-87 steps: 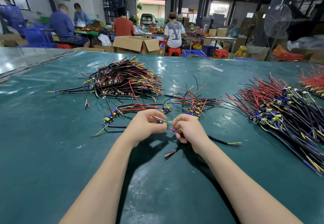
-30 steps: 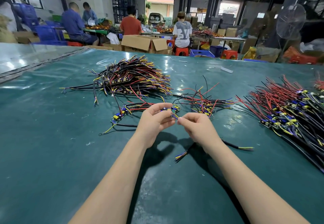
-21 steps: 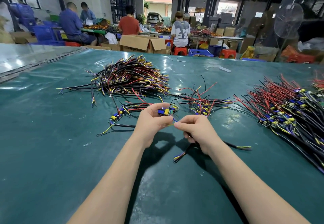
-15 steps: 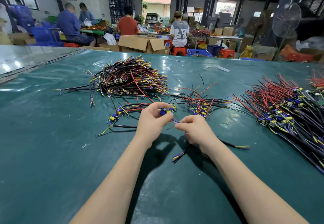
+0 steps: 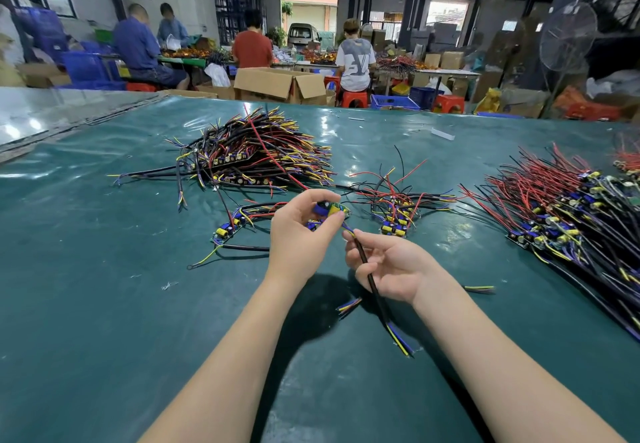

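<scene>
Over green mat [image 5: 104, 304]: left hand [image 5: 298, 234] pinches small green circuit board [image 5: 330, 210] by edges, judged light, fragile; right hand [image 5: 388, 266] curls round limp black cable [image 5: 372, 283]

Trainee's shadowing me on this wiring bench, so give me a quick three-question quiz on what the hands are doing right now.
1. True or false: the left hand grips a small circuit board.
2. What does the right hand hold? A) scissors B) a black cable C) nothing
3. Fill in: the pile of mostly red wires lies on the person's ___ side of the green table.
Key: 1 true; 2 B; 3 right.
</scene>
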### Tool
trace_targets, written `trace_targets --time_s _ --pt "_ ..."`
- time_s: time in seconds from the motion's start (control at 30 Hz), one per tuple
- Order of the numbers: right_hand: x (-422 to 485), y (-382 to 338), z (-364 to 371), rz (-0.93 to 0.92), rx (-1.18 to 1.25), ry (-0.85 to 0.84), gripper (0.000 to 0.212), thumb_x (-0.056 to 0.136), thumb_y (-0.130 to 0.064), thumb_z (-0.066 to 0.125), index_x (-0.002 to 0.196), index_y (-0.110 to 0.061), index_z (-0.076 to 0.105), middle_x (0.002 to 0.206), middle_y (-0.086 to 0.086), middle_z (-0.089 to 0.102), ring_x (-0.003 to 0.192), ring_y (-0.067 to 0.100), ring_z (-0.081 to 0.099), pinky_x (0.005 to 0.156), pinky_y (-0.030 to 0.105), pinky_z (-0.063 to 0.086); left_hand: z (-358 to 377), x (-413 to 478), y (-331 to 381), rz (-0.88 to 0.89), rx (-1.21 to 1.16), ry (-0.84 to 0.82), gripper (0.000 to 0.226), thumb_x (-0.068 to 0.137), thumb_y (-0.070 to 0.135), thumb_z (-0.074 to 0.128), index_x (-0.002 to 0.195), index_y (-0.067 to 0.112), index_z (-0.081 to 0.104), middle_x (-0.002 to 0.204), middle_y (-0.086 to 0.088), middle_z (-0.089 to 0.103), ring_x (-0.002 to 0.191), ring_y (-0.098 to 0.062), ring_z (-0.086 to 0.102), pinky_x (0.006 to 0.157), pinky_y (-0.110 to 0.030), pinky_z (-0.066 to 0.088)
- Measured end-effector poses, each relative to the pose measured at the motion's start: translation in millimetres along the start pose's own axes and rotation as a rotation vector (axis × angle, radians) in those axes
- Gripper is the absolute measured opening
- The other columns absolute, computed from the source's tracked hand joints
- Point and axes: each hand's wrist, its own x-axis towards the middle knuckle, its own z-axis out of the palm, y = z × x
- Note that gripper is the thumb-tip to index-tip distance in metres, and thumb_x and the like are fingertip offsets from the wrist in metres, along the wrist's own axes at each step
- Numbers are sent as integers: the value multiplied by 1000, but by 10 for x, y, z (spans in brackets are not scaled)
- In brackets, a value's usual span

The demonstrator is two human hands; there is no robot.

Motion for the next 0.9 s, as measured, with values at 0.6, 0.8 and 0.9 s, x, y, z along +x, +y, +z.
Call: trace_targets --time_s 0.6,0.8,0.9 --pt "38 93 -14 -561 -526 113 20 82 8 58 83 -12 61 48 -6 56 38 4 46 34 13 29 -117 89 -147 -667 -405 -43 17 88 6 59 77 18 60 66 3 59 52 -4 57 50 -16 51" --pt "81 162 42 -889 -904 283 30 80 -3 64 62 -25 56 53 -4 48 41 17 38 45 21 30 -66 84 -148 -624 -489 -84 16 93 3 50 80 11 57 69 -2 58 53 -10 64 54 -20 55" --pt "84 133 42 -822 -801 305 27 81 -1 62 61 -18 55 51 -1 48 33 14 39 40 18 29 -41 88 -130 -592 -544 -105 15 93 0 47 84 7 56 66 -2 63 52 -10 65 58 -21 56"
